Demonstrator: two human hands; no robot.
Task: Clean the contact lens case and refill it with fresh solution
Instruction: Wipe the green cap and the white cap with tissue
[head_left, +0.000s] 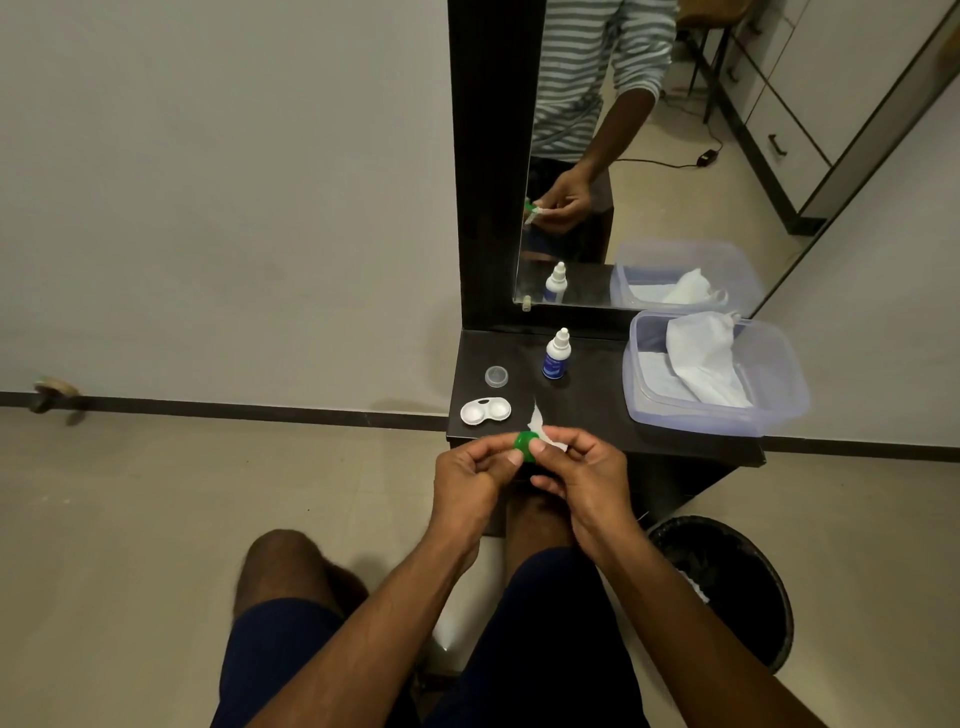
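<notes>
Both hands meet at the shelf's front edge: left hand (475, 475) pinches the green cap (527, 446), right hand (584, 475) pinches tissue (545, 428) against it. Wiping seems underway; the open lens case (485, 410) looks unfilled, solution bottle (557, 356) near the back edge.

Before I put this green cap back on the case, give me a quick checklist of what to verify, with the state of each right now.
1. Green cap held firmly: ok, the left hand pinches it.
2. Tissue at the cap: ok, the right hand pinches it against the cap.
3. Cap dry inside: cannot tell, its inside is hidden.
4. Case ready on the table: ok, both wells open and facing up.
5. Wells refilled: cannot tell, no liquid can be made out.
6. Solution bottle within reach: ok, upright behind the case, its clear cap off beside it.
</notes>
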